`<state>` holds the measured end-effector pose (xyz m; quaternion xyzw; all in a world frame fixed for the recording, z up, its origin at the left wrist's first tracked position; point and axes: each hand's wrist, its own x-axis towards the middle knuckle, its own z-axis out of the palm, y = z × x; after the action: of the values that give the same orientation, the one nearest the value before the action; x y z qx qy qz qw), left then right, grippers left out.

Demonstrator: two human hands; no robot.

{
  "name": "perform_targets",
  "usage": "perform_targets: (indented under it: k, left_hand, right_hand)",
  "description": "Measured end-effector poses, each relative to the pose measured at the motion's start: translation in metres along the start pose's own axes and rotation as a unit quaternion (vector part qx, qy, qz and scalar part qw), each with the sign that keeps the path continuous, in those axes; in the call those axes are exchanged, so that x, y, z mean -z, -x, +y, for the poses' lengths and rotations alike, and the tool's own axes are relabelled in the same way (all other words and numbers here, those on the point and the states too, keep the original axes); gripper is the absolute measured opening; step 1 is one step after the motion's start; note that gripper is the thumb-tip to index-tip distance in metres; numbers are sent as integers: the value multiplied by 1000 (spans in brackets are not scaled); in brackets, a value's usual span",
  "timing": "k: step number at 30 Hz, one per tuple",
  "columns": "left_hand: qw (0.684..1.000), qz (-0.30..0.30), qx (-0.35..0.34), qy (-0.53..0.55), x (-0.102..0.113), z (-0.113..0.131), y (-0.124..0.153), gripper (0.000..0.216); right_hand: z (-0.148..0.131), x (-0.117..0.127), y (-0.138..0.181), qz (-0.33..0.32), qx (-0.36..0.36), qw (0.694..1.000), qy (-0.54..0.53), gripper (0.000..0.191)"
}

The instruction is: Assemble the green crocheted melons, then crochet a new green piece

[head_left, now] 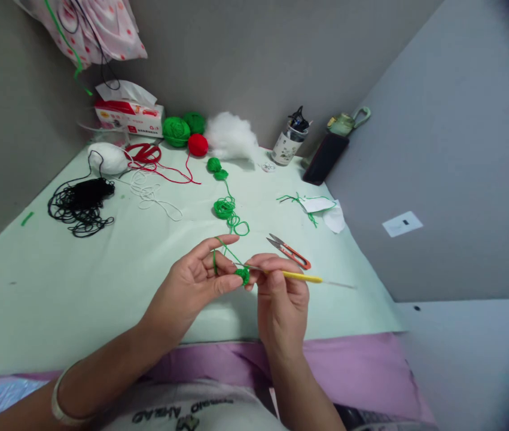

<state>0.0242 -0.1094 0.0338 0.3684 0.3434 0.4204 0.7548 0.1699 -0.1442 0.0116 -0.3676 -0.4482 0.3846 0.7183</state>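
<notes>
Between thumb and fingers, my left hand [195, 275] pinches a small green crochet piece [242, 275]. Green yarn loops over its raised index finger and runs down to the piece. My right hand [283, 293] grips a crochet hook [301, 276] by its yellow handle, with the metal tip pointing left at the green piece. Whether the tip is inside a stitch is too small to tell. Beyond the hands, a loose green yarn bundle [224, 208] lies on the table, with coils trailing toward my left hand. Orange-handled thread snips [290, 251] rest just past my right hand.
Black yarn [84, 202], a white yarn ball [108, 158] and red yarn [144, 154] lie at left. Behind stand a tissue pack [131, 118], green yarn balls [176, 131], a red ball [198, 145], white stuffing [232, 137], a pen cup [286, 146] and a phone [326, 158].
</notes>
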Motion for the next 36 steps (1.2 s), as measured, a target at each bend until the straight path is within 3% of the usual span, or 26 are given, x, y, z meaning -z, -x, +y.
perform_targets:
  k: [4,8,18,30,36]
  left_hand:
    - [1000,9,4,5,2,0,0,46]
    - [1000,7,3,12,2,2,0,42]
    - [998,19,-39,-47,2,1,1,37]
    - [991,46,-60,-113,-2,4,1,32]
    - [996,26,-36,-71,-3,5,1,43]
  right_hand:
    - [1,0,-4,7,-79,994,-77,14]
    - [0,3,-7,-8,-93,993,-70,17]
    - [-8,7,0,-30,39,996,72,20]
    - [-10,11,4,-89,163,954,234,25]
    - [-5,9,9,-59,214,933,283,24]
